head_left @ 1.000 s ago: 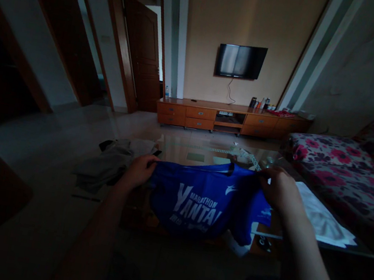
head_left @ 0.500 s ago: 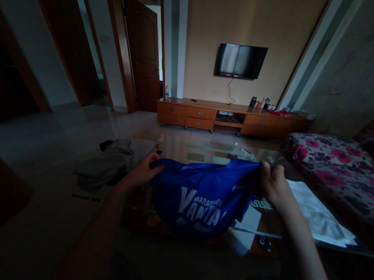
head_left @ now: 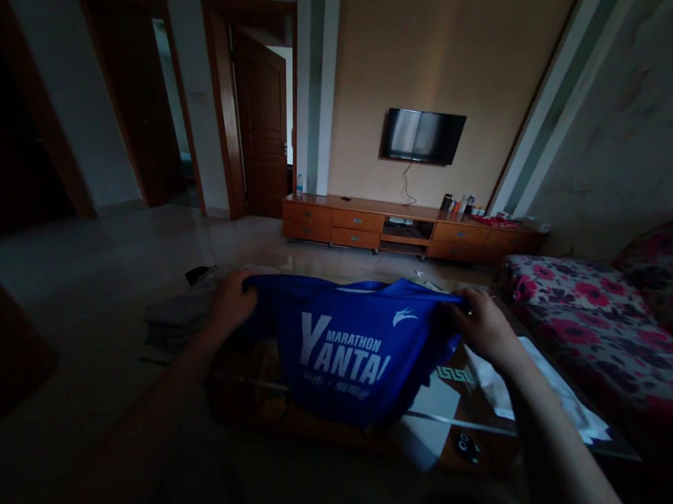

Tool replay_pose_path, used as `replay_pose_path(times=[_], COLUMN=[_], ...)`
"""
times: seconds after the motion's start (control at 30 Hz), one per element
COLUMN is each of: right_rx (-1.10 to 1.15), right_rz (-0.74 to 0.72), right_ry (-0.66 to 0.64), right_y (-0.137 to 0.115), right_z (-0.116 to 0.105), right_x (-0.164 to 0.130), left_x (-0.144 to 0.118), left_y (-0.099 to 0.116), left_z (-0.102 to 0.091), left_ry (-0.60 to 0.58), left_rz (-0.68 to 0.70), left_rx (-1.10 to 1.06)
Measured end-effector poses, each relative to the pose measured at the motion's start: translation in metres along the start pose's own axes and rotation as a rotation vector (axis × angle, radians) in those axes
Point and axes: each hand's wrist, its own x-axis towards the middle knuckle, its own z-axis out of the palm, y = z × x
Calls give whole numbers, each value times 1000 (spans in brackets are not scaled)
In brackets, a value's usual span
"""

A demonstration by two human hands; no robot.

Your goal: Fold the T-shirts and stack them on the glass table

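Glass coffee table: white cloth right, grey clothes left edge.

Both arms stretched forward, left hand fisted closed, right hand fingers curled shut, hands well apart

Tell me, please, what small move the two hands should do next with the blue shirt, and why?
Probably lower the blue shirt flat onto the glass table. The left hand and right hand pinch its shoulders, so it hangs spread, print facing the person, hem loose over the table's near edge.
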Motion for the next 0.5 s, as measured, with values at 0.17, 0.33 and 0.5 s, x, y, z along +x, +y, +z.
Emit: replay_pose_path(times=[0.17,0.33,0.5], right_rx=[119,-101,-81], right_rz=[15,-82,-191], right_ry=[-113,194,548], right_y=[-20,-62,-102], right_z=[-54,-137,-171], right_x=[18,32,35], left_x=[13,18,23], left_y=[50,117,168], left_z=[-54,-126,-171], left_ry=[-16,83,397], left_rz=[-113,152,386], left_rx=[-254,-26,156])
